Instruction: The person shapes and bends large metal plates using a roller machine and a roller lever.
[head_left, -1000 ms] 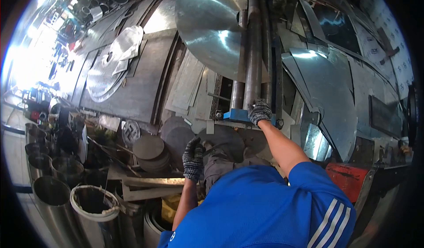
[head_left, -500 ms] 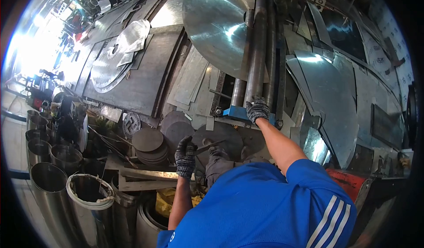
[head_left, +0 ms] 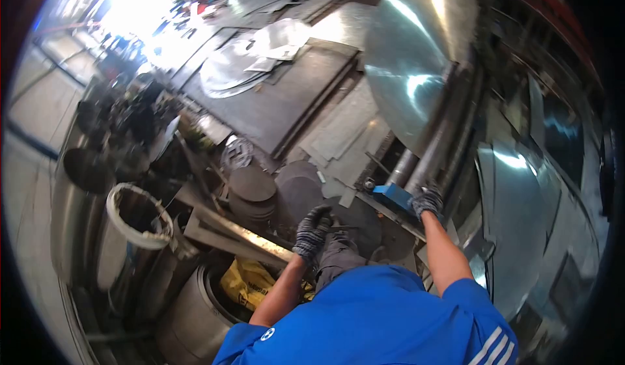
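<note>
My right hand (head_left: 426, 202), in a grey-and-black knit glove, is closed round the near end of a long steel roller (head_left: 426, 170). A blue end block (head_left: 392, 196) sits just beside that hand. A large shiny sheet-metal disc (head_left: 407, 59) with a slit edge stands against the rollers and hides part of them. Lower and to the left, my left hand (head_left: 311, 231), gloved the same way, is held above my leg. From its fingers a thin dark bar (head_left: 345, 227) sticks out to the right; the grip itself is partly hidden.
Stacked round plates (head_left: 252, 186) lie on the floor ahead of my left hand. Flat steel sheets (head_left: 280, 98) spread beyond. At left stand metal pipes and a white-rimmed bucket (head_left: 117, 215). Loose sheets (head_left: 514, 215) lean at right. A yellow bag (head_left: 244, 283) lies by my left arm.
My view has swung left, so the rollers and disc appear further right. My right hand stays at the roller's end. My left hand still hovers by my leg with the bar.
</note>
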`<action>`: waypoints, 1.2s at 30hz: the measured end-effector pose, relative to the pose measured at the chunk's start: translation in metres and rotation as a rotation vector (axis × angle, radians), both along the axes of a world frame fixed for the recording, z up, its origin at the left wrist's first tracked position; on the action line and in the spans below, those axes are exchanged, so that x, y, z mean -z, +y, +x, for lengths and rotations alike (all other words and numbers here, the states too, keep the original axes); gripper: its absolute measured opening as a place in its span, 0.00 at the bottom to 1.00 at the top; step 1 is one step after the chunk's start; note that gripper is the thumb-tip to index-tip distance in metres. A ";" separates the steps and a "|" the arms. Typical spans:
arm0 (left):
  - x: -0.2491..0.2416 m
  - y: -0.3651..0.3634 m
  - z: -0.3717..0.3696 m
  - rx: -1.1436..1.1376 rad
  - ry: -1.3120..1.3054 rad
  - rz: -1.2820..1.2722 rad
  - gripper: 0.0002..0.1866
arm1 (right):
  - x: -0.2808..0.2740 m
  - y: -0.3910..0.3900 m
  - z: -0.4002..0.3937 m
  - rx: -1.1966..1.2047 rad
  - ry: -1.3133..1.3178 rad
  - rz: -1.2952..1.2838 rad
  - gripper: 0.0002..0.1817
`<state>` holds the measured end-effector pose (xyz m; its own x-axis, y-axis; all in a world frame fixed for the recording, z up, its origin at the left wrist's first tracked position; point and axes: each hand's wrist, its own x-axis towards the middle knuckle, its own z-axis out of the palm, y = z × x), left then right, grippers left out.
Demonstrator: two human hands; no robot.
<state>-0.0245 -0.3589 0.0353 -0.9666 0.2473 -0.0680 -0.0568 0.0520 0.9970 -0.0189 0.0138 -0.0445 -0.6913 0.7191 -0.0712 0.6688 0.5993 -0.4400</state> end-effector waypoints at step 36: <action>-0.020 0.018 0.007 0.083 -0.116 0.035 0.13 | -0.035 -0.007 -0.001 0.061 0.040 -0.078 0.23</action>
